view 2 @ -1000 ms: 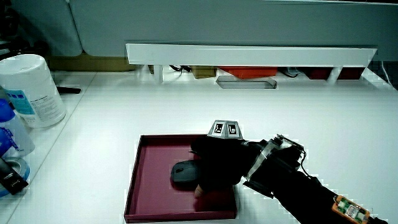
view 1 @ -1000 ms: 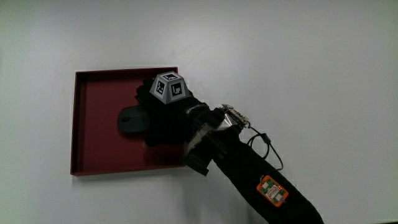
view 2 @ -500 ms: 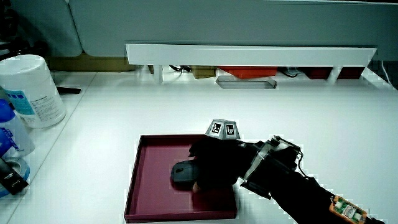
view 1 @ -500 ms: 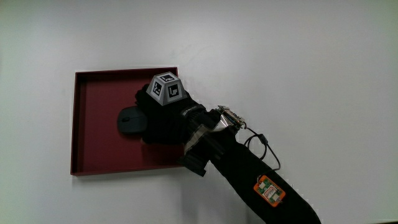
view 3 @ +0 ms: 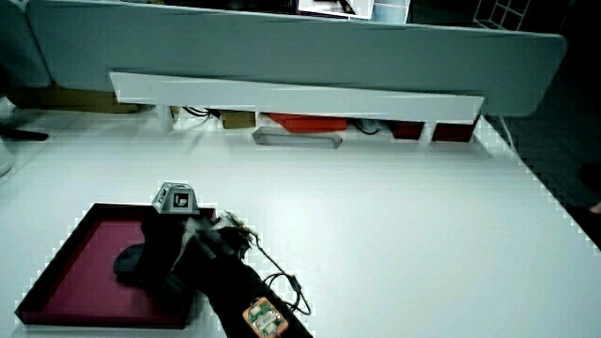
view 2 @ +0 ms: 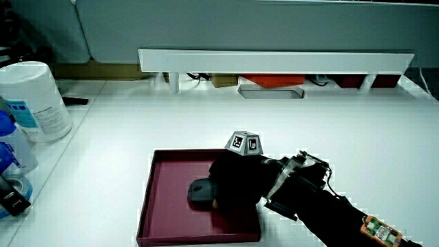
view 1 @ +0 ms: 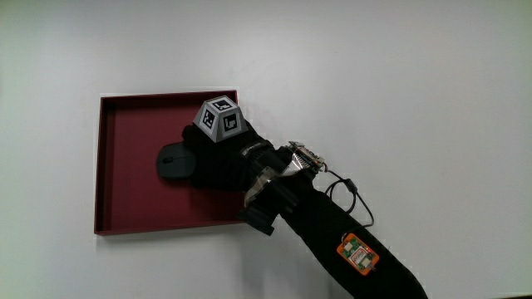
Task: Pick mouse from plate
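Note:
A black mouse (view 1: pixel 173 159) lies on the dark red square plate (view 1: pixel 125 199), still resting on the plate's floor. The gloved hand (view 1: pixel 218 158), with its patterned cube (view 1: pixel 219 118) on top, lies over the end of the mouse nearer the forearm, its fingers curled down around it. Both side views show the same: the mouse (view 2: pixel 199 193) (view 3: pixel 130 262) sticks out from under the hand (view 2: pixel 236 182) (view 3: pixel 169 246) on the plate (view 2: pixel 164 206) (view 3: pixel 75 272). The fingertips are hidden under the palm.
A white canister (view 2: pixel 38 99) and a blue bottle (view 2: pixel 10 147) stand at the table's edge, away from the plate. A low white partition shelf (view 2: pixel 274 62) (view 3: pixel 291 94) runs along the table's far edge. A cable trails from the forearm (view 1: pixel 332 232).
The hand has crept slightly farther onto the mouse and settled lower over it. The mouse and plate have not moved.

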Motion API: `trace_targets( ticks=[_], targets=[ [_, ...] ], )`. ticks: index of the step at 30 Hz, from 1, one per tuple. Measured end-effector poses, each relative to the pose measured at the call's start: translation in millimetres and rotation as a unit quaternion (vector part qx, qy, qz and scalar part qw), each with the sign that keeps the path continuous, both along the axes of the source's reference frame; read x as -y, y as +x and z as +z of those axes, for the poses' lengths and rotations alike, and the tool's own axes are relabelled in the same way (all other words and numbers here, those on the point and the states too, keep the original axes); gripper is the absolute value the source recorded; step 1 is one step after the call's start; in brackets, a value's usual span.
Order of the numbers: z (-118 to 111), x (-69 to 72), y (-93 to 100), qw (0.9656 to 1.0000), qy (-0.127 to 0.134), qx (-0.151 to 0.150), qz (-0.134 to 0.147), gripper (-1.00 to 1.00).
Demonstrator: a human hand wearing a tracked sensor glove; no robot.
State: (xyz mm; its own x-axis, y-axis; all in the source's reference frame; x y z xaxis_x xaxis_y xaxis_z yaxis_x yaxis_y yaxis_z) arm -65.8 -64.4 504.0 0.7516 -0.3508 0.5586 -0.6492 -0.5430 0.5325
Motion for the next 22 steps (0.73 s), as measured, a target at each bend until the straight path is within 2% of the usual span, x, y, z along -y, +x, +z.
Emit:
trace_targets(
  ticks=[5, 6, 7, 9, 11, 12, 13, 16, 17, 18, 19, 20, 22],
  targets=[
    [-19.8, 4.4, 7.2, 0.9997, 0.014, 0.019, 0.0, 1.0],
    [-23.5, 5.6, 10.0, 0.9995, 0.027, 0.014, 0.006, 1.0],
    [-27.1, 6.3, 12.2, 0.9995, 0.017, 0.025, -0.003, 1.0],
    [-37.1, 8.2, 18.1, 0.9993, 0.029, 0.024, 0.0, 1.0],
    [-48.6, 10.3, 25.1, 0.9988, 0.036, 0.035, 0.005, 1.0],
    [-48.9, 11.4, 28.0, 0.9989, 0.026, 0.038, -0.004, 1.0],
    [-55.2, 11.9, 31.6, 0.9986, 0.035, 0.039, -0.001, 1.0],
    [-65.1, 14.8, 43.5, 0.9981, 0.038, 0.048, 0.006, 1.0],
    [-68.4, 16.3, 47.9, 0.998, 0.045, 0.042, 0.011, 1.0],
    [-74.9, 17.3, 53.0, 0.9971, 0.034, 0.067, 0.012, 1.0],
    [-54.5, 23.3, 55.0, 0.9947, 0.049, 0.09, -0.011, 1.0],
    [-73.0, 20.7, 63.0, 0.9977, 0.034, 0.056, 0.015, 1.0],
    [-59.2, 27.0, 71.1, 0.9944, 0.041, 0.097, 0.007, 1.0]
  ],
)
